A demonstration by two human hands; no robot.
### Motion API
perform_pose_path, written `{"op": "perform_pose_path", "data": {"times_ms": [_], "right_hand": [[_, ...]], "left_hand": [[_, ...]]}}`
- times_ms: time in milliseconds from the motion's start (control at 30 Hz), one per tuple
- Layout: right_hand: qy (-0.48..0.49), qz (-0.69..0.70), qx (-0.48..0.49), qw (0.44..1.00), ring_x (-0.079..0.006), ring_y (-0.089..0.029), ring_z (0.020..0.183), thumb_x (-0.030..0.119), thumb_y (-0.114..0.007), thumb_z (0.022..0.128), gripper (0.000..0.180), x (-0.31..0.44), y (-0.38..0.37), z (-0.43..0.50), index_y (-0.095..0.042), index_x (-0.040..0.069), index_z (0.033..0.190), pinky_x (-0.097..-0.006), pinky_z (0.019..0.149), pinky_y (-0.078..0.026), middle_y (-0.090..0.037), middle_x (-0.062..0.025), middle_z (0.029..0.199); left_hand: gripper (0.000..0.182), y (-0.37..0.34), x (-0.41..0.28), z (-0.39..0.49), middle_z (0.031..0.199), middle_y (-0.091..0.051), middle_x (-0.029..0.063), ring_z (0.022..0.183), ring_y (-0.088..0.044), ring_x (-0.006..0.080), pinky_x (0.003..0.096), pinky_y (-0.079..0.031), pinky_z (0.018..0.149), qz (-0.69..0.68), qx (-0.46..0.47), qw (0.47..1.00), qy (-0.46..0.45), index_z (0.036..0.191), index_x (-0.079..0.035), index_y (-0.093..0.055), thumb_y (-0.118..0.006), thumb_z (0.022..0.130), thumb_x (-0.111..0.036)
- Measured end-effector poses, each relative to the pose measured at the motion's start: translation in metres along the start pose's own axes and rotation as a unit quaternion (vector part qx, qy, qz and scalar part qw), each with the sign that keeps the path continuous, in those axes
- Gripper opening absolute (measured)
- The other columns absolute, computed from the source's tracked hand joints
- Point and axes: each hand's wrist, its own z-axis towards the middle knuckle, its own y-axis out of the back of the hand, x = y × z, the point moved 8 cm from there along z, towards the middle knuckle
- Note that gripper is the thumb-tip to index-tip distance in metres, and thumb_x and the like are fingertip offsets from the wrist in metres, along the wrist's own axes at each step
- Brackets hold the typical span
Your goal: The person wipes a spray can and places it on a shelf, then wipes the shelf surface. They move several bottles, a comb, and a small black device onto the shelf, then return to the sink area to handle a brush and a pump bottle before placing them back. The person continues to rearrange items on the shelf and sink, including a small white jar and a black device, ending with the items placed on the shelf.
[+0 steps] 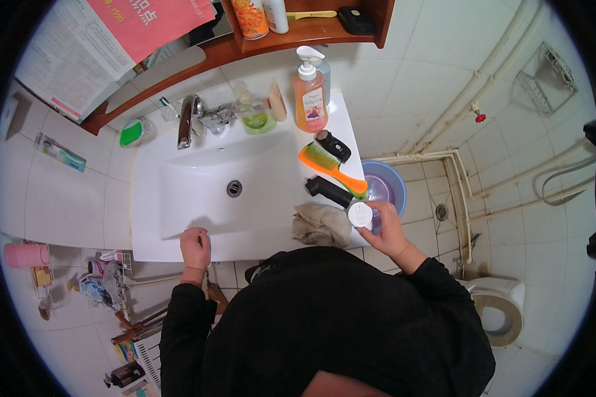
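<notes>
My right hand (pixel 388 229) grips a round white container or lid (pixel 360 214) by its edge, over the right front corner of the white washbasin (pixel 198 249). Faint printing shows on its flat face. Right beside it lies a black handheld device (pixel 329 191) with a narrower angled head; whether the two touch I cannot tell. A crumpled grey-beige cloth (pixel 320 224) sits just left of the white piece. Farther back are an orange-and-green comb (pixel 334 169) and a small black electric shaver (pixel 333 146). My left hand (pixel 195 248), fingers curled and holding nothing visible, is at the basin's front rim.
A chrome faucet (pixel 186 121) rises at the back, near a green-tinted bottle (pixel 255 116) and an orange pump bottle (pixel 310 99). A blue plastic basin (pixel 400 186) stands on the floor to the right, with a toilet (pixel 514 317) farther off. A wooden shelf (pixel 308 39) overhangs the back.
</notes>
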Motion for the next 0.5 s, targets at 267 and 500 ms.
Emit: {"op": "perform_pose_path", "data": {"times_ms": [267,500], "right_hand": [[0.021,-0.011,0.007,1.0,-0.0392,-0.059,0.102,0.017,-0.083,0.075,0.057,0.007,-0.002,0.003,-0.057,0.005,0.124,-0.0463,0.091,-0.046,-0.064,-0.0163,0.113],[0.026,-0.011,0.022,0.999,-0.0385,-0.058,0.107,0.02,-0.085,0.075,0.06,0.006,-0.012,0.001,-0.056,0.005,0.125,-0.0455,0.095,-0.046,-0.063,-0.0159,0.118]], "left_hand": [[0.012,0.001,-0.002,-0.001,0.079,-0.063,0.0138,0.08,-0.058,0.0373,0.0483,-0.045,0.075,0.0,-0.007,1.0,-0.005,0.084,-0.004,-0.065,-0.059,0.091,-0.011],[0.013,0.003,-0.006,-0.001,0.079,-0.063,0.0139,0.081,-0.058,0.0373,0.0484,-0.045,0.076,0.002,-0.023,1.0,-0.011,0.084,-0.004,-0.065,-0.058,0.091,-0.011]]}}
